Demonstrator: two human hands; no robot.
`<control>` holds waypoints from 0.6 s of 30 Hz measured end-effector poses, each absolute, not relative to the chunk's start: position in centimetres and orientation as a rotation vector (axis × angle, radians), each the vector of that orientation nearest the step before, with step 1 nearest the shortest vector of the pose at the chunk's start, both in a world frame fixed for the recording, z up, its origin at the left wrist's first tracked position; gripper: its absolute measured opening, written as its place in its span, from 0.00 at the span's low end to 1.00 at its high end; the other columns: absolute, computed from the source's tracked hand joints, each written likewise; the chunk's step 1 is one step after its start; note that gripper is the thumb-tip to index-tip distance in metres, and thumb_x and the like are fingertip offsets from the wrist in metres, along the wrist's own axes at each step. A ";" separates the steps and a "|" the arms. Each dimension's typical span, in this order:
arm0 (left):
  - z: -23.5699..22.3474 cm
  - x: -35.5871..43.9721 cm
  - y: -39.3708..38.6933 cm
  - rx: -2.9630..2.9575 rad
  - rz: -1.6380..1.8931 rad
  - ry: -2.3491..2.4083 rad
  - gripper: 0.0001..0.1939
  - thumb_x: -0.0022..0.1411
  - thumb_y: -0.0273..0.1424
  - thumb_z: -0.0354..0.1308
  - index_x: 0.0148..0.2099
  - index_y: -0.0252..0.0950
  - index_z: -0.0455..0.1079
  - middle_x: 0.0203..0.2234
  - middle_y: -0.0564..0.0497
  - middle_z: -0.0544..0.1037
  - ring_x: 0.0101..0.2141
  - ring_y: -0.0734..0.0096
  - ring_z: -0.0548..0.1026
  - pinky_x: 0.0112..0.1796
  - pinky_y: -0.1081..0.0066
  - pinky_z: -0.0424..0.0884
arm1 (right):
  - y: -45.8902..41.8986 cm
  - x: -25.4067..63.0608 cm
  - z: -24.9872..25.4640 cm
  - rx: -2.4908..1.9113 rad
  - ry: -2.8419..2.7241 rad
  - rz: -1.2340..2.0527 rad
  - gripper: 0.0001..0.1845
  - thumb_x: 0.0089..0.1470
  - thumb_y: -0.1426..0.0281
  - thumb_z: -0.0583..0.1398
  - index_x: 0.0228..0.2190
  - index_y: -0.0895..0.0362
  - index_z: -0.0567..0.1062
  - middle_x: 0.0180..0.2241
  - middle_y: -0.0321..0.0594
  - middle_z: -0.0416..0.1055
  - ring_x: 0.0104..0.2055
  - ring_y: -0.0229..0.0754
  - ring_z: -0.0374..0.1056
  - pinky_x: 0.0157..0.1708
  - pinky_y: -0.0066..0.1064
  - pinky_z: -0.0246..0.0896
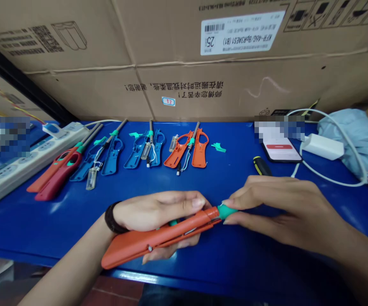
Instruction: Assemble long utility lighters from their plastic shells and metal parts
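Observation:
My left hand (161, 212) is wrapped round an orange lighter (126, 250) with a long handle, held tilted above the blue table's front part. A seam gap runs along its casing, and a bit of white wire shows inside. At the lighter's front end sits a green collar (226, 211), which my right hand (276, 208) pinches between thumb and fingertips. The metal tube, if it is there, is hidden behind my right hand. A green trigger part shows under my left palm.
Opened blue lighters (110, 157) and an opened orange lighter (199, 148) lie in a row behind my hands. Left are assembled lighters (58, 178) and a power strip (12, 174). A screwdriver (261, 165), phone (281, 146) and charger (322, 145) lie right. A cardboard box (91, 85) stands behind.

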State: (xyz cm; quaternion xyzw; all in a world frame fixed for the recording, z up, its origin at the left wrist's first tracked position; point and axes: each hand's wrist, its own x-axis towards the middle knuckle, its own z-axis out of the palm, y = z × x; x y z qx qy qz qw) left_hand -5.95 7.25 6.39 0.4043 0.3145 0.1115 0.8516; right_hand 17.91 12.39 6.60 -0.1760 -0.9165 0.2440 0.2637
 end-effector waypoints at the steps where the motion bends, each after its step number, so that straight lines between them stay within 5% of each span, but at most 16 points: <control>1: 6.5 -6.0 7.2 0.889 0.233 0.661 0.16 0.63 0.44 0.51 0.47 0.41 0.55 0.26 0.59 0.68 0.11 0.85 0.64 0.12 0.82 0.62 | 12.3 17.9 6.6 -0.477 -2.481 0.655 0.06 0.54 0.66 0.61 0.32 0.55 0.76 0.27 0.34 0.75 0.28 0.35 0.70 0.29 0.24 0.62; 4: 7.1 -5.9 6.9 1.016 0.222 0.767 0.27 0.52 0.32 0.65 0.49 0.42 0.52 0.26 0.61 0.67 0.12 0.88 0.62 0.14 0.84 0.62 | 12.2 18.0 6.7 -0.516 -2.493 0.611 0.06 0.54 0.66 0.61 0.31 0.55 0.76 0.26 0.35 0.75 0.27 0.36 0.70 0.28 0.25 0.62; 13: 7.6 -5.6 6.2 0.990 0.245 0.828 0.22 0.59 0.24 0.53 0.48 0.45 0.46 0.40 0.52 0.66 0.10 0.93 0.60 0.11 0.85 0.59 | 12.4 18.5 6.7 -0.519 -2.493 0.499 0.06 0.53 0.65 0.62 0.34 0.53 0.75 0.27 0.32 0.76 0.27 0.35 0.71 0.27 0.24 0.63; 18: 7.3 -5.7 5.8 0.916 0.327 0.820 0.23 0.57 0.27 0.56 0.50 0.44 0.48 0.28 0.59 0.68 0.08 0.88 0.60 0.09 0.83 0.57 | 12.1 18.5 6.8 -0.552 -2.512 0.493 0.06 0.56 0.63 0.59 0.34 0.49 0.76 0.27 0.30 0.77 0.28 0.37 0.73 0.23 0.26 0.62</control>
